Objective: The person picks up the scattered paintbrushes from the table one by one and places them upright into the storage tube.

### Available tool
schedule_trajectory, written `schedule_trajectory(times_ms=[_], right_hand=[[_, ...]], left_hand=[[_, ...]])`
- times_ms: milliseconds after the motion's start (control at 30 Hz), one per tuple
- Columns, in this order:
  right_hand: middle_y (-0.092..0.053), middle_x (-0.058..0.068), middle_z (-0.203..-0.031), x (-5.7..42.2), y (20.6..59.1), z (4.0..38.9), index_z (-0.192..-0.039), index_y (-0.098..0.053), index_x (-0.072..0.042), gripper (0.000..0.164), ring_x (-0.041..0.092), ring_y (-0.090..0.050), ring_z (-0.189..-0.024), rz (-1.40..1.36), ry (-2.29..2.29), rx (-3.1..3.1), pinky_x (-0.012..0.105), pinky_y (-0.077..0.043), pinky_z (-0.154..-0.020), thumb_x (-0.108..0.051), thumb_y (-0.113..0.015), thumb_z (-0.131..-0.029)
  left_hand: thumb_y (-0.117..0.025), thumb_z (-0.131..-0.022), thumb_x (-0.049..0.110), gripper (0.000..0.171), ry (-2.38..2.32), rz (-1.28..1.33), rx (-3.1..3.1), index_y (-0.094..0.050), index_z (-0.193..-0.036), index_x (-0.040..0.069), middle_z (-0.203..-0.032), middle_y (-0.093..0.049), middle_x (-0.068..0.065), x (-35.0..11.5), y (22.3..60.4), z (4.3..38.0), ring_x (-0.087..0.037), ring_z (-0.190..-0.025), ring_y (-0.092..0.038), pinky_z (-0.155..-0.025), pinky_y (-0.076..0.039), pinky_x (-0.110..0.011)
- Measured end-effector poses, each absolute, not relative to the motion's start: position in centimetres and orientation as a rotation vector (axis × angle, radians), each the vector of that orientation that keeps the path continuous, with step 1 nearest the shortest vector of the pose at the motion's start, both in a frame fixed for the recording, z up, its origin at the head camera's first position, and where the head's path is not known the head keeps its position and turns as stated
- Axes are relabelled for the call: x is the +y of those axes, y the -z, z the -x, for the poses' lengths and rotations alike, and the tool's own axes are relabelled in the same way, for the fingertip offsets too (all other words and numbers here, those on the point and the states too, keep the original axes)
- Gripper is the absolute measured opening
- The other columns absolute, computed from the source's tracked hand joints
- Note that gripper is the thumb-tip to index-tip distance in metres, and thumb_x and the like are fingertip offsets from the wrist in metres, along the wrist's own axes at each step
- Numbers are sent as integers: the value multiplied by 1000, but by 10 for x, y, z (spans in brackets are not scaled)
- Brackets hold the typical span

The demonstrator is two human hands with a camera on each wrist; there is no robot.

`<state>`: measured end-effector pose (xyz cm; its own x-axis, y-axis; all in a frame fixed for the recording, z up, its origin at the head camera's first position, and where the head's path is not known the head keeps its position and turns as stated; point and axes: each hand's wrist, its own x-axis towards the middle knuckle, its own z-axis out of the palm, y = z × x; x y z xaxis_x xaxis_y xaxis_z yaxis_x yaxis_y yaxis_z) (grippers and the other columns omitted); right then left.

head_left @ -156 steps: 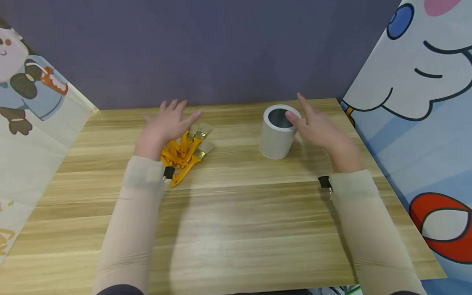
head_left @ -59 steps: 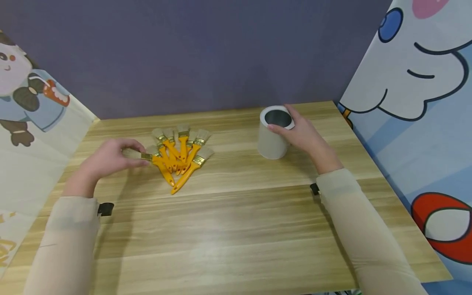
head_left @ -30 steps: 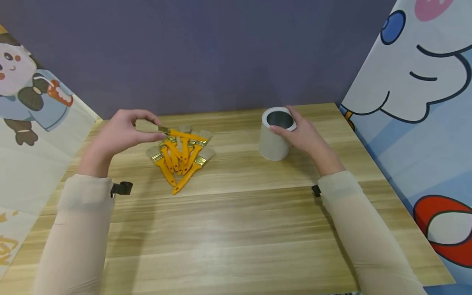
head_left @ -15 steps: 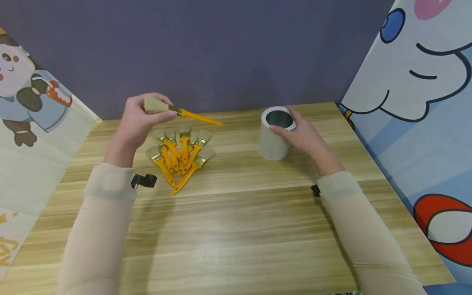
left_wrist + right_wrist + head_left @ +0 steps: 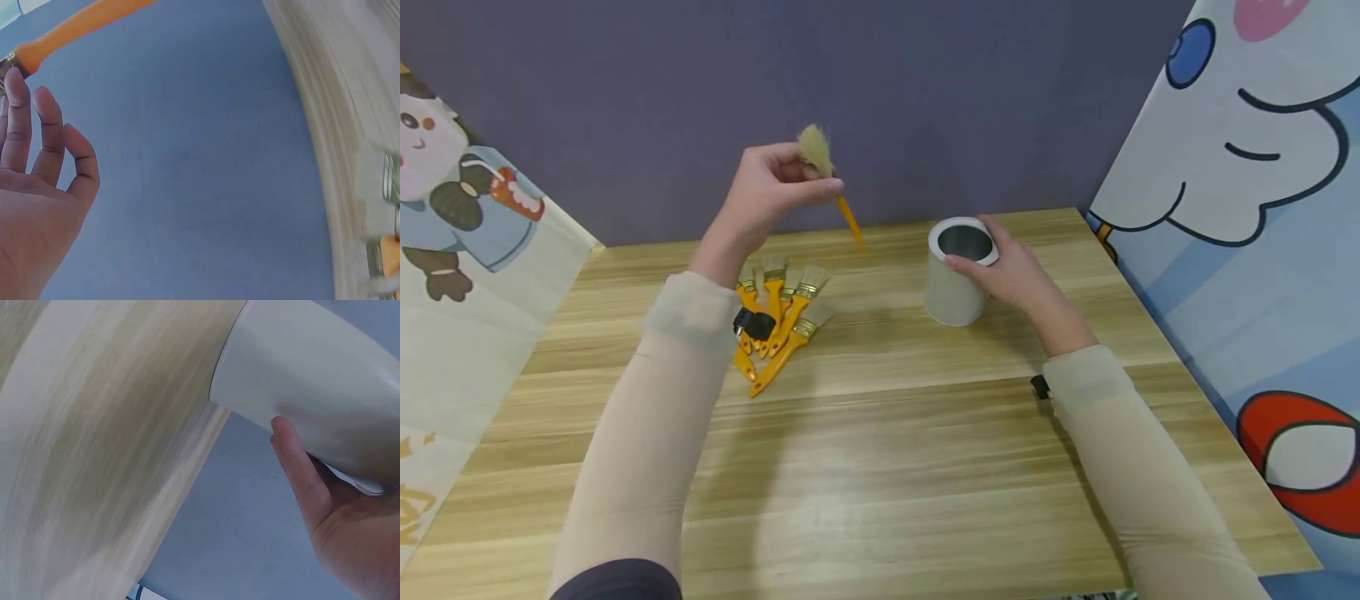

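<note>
My left hand [image 5: 767, 192] pinches a paintbrush [image 5: 815, 150] near its metal band, raised above the back of the table. Its bristles point up and the orange handle [image 5: 87, 25] slants down to the right in the head view. With thumb and fingers around its upper part, my right hand [image 5: 1018, 271] holds a white cylindrical container [image 5: 953, 292] that stands upright on the table. Its dark inside shows through the open top. Beneath my left forearm lies a pile of several paintbrushes [image 5: 790, 325] with orange handles, partly hidden by the sleeve and wrist camera.
The wooden table [image 5: 880, 467] runs back to a dark purple-grey wall [image 5: 880, 100]. Panels with cartoon prints stand at the left [image 5: 475, 333] and right [image 5: 1285, 317] sides.
My left hand took a paintbrush from the pile, lifted it and carried it right, turning its bristles upward. My right hand closed around the container's rim and has since stayed put.
</note>
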<state>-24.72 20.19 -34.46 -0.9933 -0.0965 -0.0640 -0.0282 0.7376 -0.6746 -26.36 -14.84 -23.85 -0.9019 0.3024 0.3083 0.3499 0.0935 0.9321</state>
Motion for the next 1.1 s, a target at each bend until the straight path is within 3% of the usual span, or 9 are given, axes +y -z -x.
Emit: schedule_trajectory(times_ms=[233, 367, 467, 900, 1100], right_hand=[[-32, 26, -172, 205, 345, 248, -173, -9, -25, 114, 50, -35, -156, 95, 1092, 2843, 67, -36, -122, -80, -64, -89], [-32, 25, -172, 205, 344, 248, -173, -9, -23, 116, 49, -37, -155, 103, 1090, 2849, 66, -37, -122, -81, -63, -89], [-35, 25, -170, 204, 344, 249, -173, -11, -23, 115, 47, -41, -153, 112, 1102, 2836, 64, -40, -120, -81, -64, -88], [-39, 22, -169, 205, 345, 251, -172, -13, -29, 115, 46, -43, -152, 116, 1129, 2815, 66, -39, -120, -82, -66, -86], [-27, 21, -175, 206, 346, 249, -173, -2, -32, 119, 48, -33, -158, 104, 1103, 2804, 68, -34, -123, -87, -61, -85]], left_hand=[[-86, -91, 23, 21, 1882, 773, -2361, -77, -102, 7, -80, -76, 1, -104, 236, 279, -22, -83, -69, -89, -58, -36], [-85, -93, 26, 27, 1830, 808, -2380, -75, -110, 8, -85, -77, 0, -79, 234, 285, -22, -79, -68, -85, -58, -36], [-85, -93, 25, 32, 1823, 830, -2395, -73, -117, 8, -91, -78, -1, -64, 231, 287, -23, -80, -70, -85, -60, -35], [-83, -94, 31, 36, 1662, 948, -2629, -72, -123, 13, -101, -77, -2, -3, 239, 291, -24, -86, -72, -85, -60, -36], [-80, -97, 36, 31, 1476, 1008, -2756, -72, -117, 14, -113, -75, -2, 17, 261, 294, -20, -99, -73, -88, -60, -32]])
